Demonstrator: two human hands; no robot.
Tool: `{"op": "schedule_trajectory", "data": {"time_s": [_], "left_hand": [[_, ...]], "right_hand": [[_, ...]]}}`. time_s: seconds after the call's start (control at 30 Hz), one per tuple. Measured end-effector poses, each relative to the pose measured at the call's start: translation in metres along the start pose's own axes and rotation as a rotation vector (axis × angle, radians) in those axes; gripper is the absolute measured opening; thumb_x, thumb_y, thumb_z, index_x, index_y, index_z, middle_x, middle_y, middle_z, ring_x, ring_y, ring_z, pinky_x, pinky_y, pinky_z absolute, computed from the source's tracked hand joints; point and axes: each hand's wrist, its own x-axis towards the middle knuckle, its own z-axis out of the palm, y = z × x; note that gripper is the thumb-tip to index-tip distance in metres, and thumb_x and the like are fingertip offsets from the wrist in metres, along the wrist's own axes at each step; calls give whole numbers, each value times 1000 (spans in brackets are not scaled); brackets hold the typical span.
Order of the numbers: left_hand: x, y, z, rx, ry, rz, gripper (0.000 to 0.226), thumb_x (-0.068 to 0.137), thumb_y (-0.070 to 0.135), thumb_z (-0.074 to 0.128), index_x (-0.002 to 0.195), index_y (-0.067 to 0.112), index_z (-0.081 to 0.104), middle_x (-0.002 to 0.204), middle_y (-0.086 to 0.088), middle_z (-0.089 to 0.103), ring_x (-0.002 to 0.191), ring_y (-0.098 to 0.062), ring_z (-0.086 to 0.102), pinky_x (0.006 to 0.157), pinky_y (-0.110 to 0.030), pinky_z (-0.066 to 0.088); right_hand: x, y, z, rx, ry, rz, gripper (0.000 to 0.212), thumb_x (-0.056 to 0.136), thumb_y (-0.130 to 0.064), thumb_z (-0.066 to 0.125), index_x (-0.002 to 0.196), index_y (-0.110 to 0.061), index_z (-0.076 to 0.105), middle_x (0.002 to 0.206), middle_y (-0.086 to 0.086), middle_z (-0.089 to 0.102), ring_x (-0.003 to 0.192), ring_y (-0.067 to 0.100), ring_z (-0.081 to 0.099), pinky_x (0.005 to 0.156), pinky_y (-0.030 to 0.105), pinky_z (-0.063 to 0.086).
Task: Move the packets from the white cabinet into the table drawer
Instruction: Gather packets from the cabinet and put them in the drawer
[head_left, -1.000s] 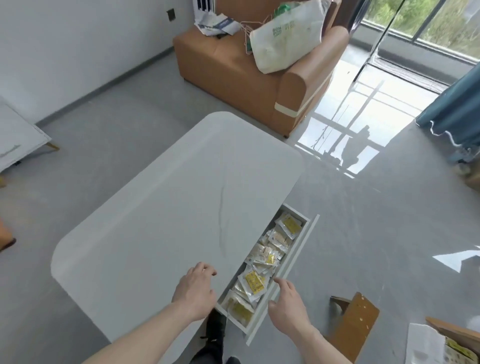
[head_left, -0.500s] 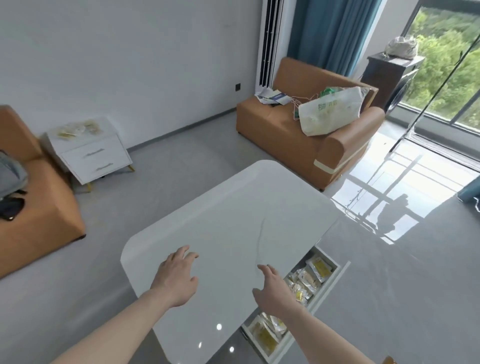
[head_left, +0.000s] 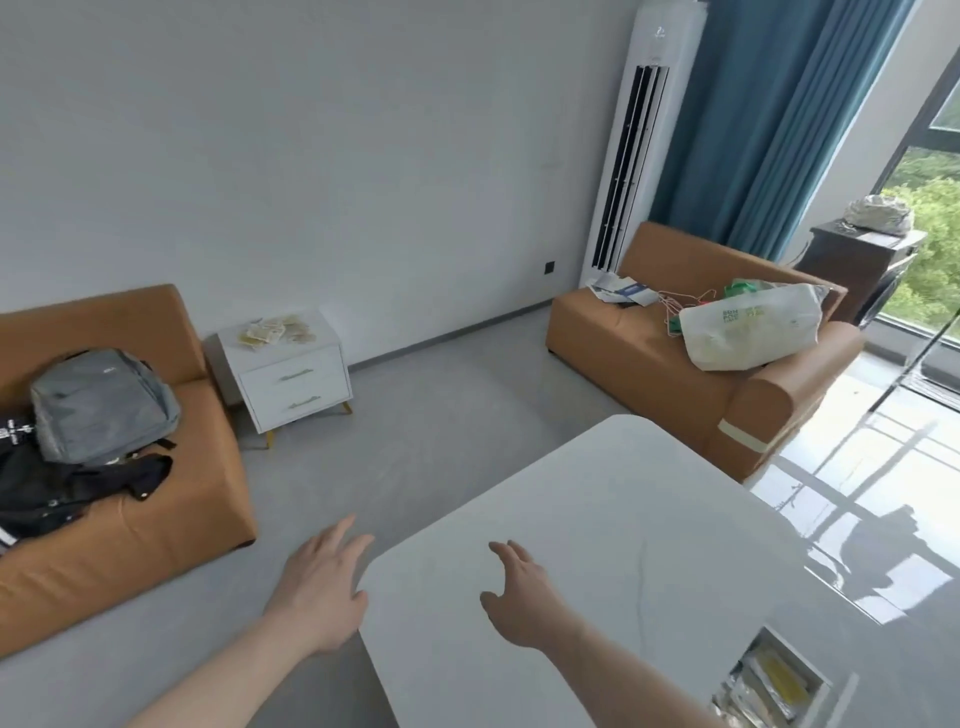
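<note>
— Where are the packets?

— Some lie in a loose heap on top of the white cabinet (head_left: 291, 366) at the middle left of the frame: those packets (head_left: 275, 330) are well apart from both my hands. More packets in the drawer (head_left: 769, 686) show at the lower right, where the table drawer (head_left: 826, 675) stands open under the edge of the surface.

— And your hands?

— My left hand (head_left: 319, 587) hangs at the lower centre, over the floor just beside the near corner of the white surface (head_left: 623, 519), its fingers (head_left: 337, 535) straight and slightly spread, holding nothing. My right hand (head_left: 519, 592) is above the surface, fingers loosely apart, also holding nothing. I cannot tell whether it touches the top.

— What else is in the room?

— An orange sofa (head_left: 130, 519) at the left carries a grey backpack (head_left: 101, 402) and dark clothing. A second orange sofa (head_left: 701, 364) at the right holds a white bag (head_left: 748, 332) and papers. Behind it stand a tall white air conditioner (head_left: 644, 140) and a blue curtain (head_left: 769, 119). The floor is grey.
</note>
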Motion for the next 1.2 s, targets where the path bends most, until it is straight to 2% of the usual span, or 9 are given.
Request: {"op": "schedule_trajectory", "data": {"time_s": [0.23, 0.57, 0.83, 1.2], "left_hand": [[46, -102, -60, 57, 10, 33, 70, 97, 41, 53, 160, 29, 24, 171, -2, 6, 156, -25, 16, 124, -35, 19], [157, -159, -103, 54, 6, 67, 70, 97, 40, 54, 160, 29, 24, 171, -1, 4, 155, -25, 15, 124, -37, 19], [265, -220, -154, 0, 33, -25, 70, 98, 39, 53, 160, 31, 23, 171, 1, 2, 156, -25, 14, 125, -38, 19], [377, -348, -187, -99, 90, -163, 70, 96, 38, 56, 160, 31, 26, 171, 3, 7, 154, -23, 21, 123, -38, 25]], "right_hand": [[51, -124, 8, 33, 56, -63, 70, 99, -27, 54, 161, -16, 25, 167, 2, 24, 151, 26, 30, 121, 33, 27], [172, -192, -7, 45, 80, -76, 72, 98, -31, 56, 161, -19, 25, 169, 5, 20, 155, 26, 24, 125, 36, 23], [310, -248, -36, 33, 12, -127, 73, 99, -34, 55, 162, -20, 22, 170, 5, 18, 156, 24, 21, 126, 36, 21], [479, -379, -51, -12, -37, -273, 71, 98, -32, 55, 161, -20, 26, 168, 0, 23, 152, 23, 28, 122, 35, 27]]}}
